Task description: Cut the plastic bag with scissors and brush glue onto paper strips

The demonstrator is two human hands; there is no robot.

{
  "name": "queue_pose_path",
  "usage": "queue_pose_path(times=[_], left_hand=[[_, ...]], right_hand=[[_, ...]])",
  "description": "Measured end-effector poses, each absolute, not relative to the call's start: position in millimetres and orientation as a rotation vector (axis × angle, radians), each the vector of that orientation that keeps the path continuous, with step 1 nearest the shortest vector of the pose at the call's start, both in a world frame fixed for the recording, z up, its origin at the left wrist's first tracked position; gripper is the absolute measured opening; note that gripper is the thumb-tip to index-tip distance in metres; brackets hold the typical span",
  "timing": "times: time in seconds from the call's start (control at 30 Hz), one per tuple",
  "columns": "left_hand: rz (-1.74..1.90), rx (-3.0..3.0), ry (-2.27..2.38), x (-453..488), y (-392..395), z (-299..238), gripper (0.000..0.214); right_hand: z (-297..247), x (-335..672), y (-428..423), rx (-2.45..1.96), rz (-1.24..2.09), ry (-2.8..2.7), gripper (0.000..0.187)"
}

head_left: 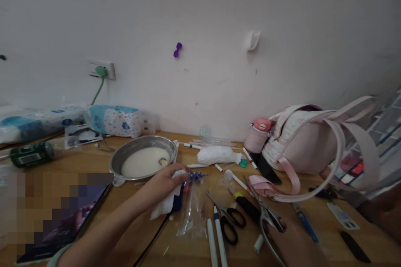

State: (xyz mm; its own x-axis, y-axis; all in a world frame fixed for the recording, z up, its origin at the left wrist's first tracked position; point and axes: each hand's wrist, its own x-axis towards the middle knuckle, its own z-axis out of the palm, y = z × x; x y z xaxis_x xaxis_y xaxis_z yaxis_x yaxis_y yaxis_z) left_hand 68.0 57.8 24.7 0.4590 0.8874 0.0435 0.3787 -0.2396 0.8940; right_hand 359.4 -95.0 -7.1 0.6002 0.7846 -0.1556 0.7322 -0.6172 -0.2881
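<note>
My left hand (171, 179) is closed beside the metal bowl (113, 167) of milky white liquid. Its fingertips meet at the top of a white tissue-like sheet and a dark blue strip (178, 198); what they pinch cannot be made out. Just right of them lies a clear plastic bag (191, 212) with a blue patterned piece (196, 175) at its top. Blurred at the lower right, my right hand (294, 238) is closed on a large pair of metal scissors (261, 204), blades pointing up and left. Black-handled scissors (230, 217) lie between the hands.
White marker pens (211, 238) and a yellow-and-black tool (247, 206) lie in front. Behind are a white wrapped bundle (217, 155), a pink bottle (257, 135), a phone (266, 169) and a pink bag (310, 146). A green can (31, 154) and wipe packs (114, 120) stand left.
</note>
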Motion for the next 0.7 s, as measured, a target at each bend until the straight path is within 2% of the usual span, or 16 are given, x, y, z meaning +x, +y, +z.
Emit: queue_pose_path(times=[0.2, 0.4, 0.53, 0.7], left_hand=[[0.785, 1.752, 1.135, 65.1, 51.7, 41.5, 0.03], [0.688, 1.738, 1.022, 64.4, 41.1, 49.1, 0.025], [0.425, 1.835, 0.93, 69.4, 24.5, 49.5, 0.014], [0.114, 1.946, 0.826, 82.2, 5.6, 37.0, 0.015]], right_hand=[[-9.1, 353.5, -93.5, -2.616, 0.424, -1.277, 0.032], [-32.9, 363.1, -92.3, -2.599, 0.199, -1.361, 0.027], [-44.4, 371.7, -92.4, -2.595, 0.192, -1.329, 0.03], [-47.6, 376.0, -91.9, -2.496, 0.2, -1.338, 0.032]])
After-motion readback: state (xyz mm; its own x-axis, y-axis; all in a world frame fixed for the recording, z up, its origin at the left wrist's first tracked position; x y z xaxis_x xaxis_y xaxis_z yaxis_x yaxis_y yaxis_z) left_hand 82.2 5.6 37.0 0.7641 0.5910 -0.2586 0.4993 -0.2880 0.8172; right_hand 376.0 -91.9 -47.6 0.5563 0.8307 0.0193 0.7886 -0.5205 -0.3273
